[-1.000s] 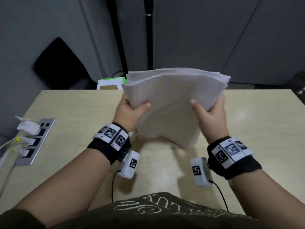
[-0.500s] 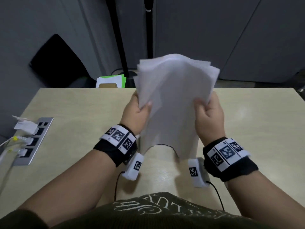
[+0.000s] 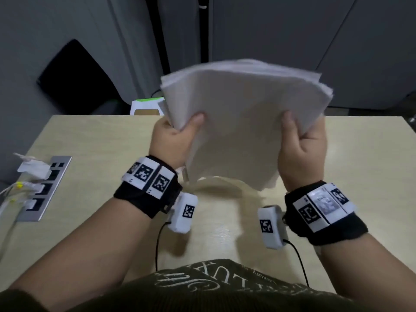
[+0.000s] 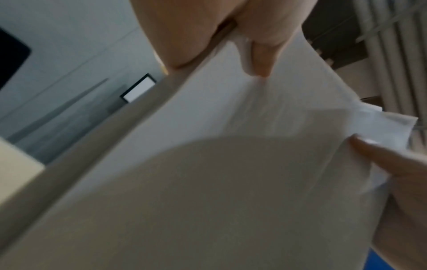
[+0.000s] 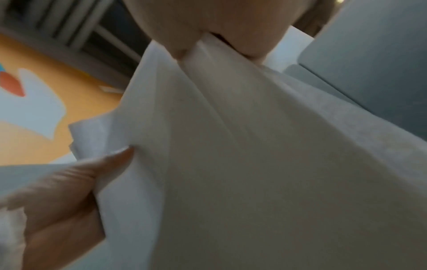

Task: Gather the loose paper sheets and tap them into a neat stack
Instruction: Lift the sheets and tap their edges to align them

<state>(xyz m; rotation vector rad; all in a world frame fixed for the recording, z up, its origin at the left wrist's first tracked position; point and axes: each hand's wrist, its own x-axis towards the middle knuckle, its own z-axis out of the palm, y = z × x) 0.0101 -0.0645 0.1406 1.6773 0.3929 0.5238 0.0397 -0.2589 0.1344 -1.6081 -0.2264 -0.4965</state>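
A thick sheaf of white paper sheets is held up on edge over the pale wooden table, its lower edge curled near the tabletop. My left hand grips the sheaf's left side, thumb on the near face. My right hand grips the right side the same way. The sheets' top edges are fanned and uneven. In the left wrist view the paper sheets fill the frame, with my left hand pinching them. In the right wrist view my right hand pinches the paper sheets.
A metal power strip with white plugs and cables sits in the table's left side. A green and white box shows beyond the far edge. A black chair and tripod legs stand behind. Cables trail from the wrist cameras near my body.
The sheaf has turned from a narrow, upright hold to a wider one. My hands have spread apart and dropped slightly, still gripping both sides.
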